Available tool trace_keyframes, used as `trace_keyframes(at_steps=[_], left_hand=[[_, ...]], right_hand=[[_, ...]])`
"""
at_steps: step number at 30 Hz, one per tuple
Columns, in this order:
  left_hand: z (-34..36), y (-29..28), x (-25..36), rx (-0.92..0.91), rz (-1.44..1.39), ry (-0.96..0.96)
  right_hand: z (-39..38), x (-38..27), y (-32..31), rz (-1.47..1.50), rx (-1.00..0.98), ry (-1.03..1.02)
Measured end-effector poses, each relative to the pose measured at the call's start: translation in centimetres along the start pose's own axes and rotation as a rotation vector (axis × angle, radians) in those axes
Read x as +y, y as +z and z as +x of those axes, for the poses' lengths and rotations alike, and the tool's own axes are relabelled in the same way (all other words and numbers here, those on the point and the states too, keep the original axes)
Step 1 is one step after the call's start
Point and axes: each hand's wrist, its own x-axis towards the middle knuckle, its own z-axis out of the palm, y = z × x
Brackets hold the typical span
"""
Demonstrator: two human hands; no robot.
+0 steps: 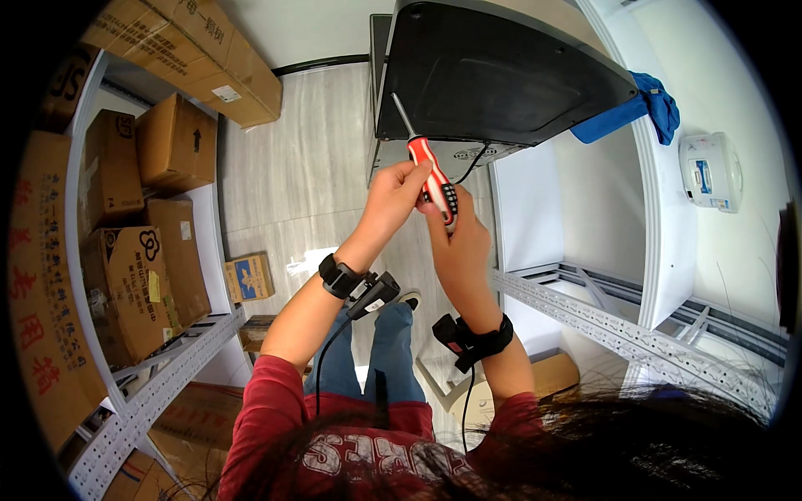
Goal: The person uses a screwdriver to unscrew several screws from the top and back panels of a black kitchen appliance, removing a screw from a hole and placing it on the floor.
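Both my hands are closed around a screwdriver (423, 159) with a red and white handle and a dark, dotted grip end. Its metal shaft points away from me, tip close to the lower left corner of a black panel. My left hand (396, 190) pinches the handle's middle from the left. Lower down, the fingers of my right hand (458, 234) close on the butt end. The black panel (493, 79) is the large back of a boxy appliance; a black cable hangs beneath it. I cannot tell whether the tip touches the panel.
Metal shelving (180, 363) with several cardboard boxes (134, 284) stands at left. On the right are a perforated shelf rail (585, 313), a white plastic tub (710, 171) and a blue cloth (660, 108). A small box (249, 277) lies on the wood-look floor (284, 167).
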Motion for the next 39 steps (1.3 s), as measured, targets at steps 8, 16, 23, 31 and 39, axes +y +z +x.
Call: trace_keyframes(at_steps=[8, 16, 23, 31, 39], left_hand=[[0.0, -0.5, 0.0, 0.021, 0.119, 0.005], [-0.4, -0.4, -0.1, 0.011, -0.012, -0.006], [-0.6, -0.2, 0.1, 0.017, 0.070, -0.009], [-0.5, -0.1, -0.1, -0.018, -0.022, -0.041], [-0.7, -0.4, -0.1, -0.018, -0.025, -0.054]], right_hand=[[-0.4, 0.4, 0.5, -0.018, 0.142, -0.289], [-0.3, -0.4, 0.5, -0.108, 0.083, -0.135], [-0.7, 0.1, 0.6, -0.041, 0.151, -0.255], [-0.3, 0.9, 1.5, -0.153, 0.266, -0.409], [-0.5, 0.0, 1.1, 0.082, 0.038, -0.023]])
